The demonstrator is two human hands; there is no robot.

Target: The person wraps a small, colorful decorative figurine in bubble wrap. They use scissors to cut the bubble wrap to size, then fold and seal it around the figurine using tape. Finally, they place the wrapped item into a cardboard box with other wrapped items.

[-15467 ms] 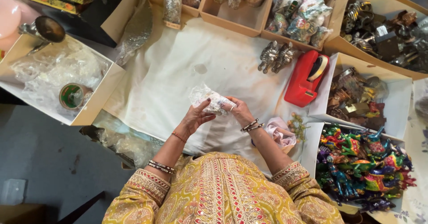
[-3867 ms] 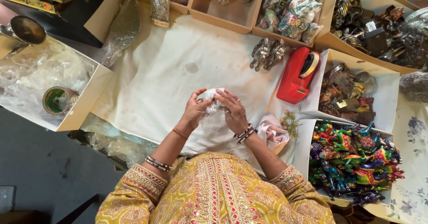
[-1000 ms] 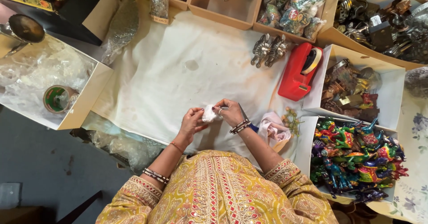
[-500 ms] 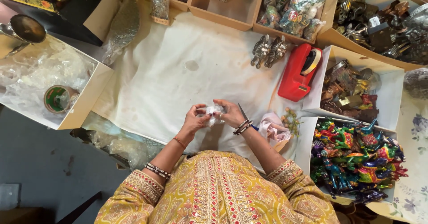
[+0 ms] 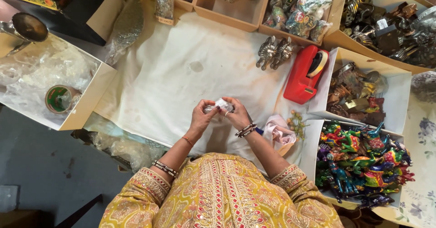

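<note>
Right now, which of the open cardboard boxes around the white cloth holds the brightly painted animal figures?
The box at the person's lower right, beside their right elbow. It alone is full of multicoloured painted figures; the box above it holds brown and metallic pieces.

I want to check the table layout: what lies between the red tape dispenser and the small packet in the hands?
In the head view, only bare white cloth lies between the red tape dispenser and the packet.

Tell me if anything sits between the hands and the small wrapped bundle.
Nothing does. The left hand and right hand both already hold the bundle between their fingertips, above the white cloth. The red tape dispenser stands off to the right.
</note>
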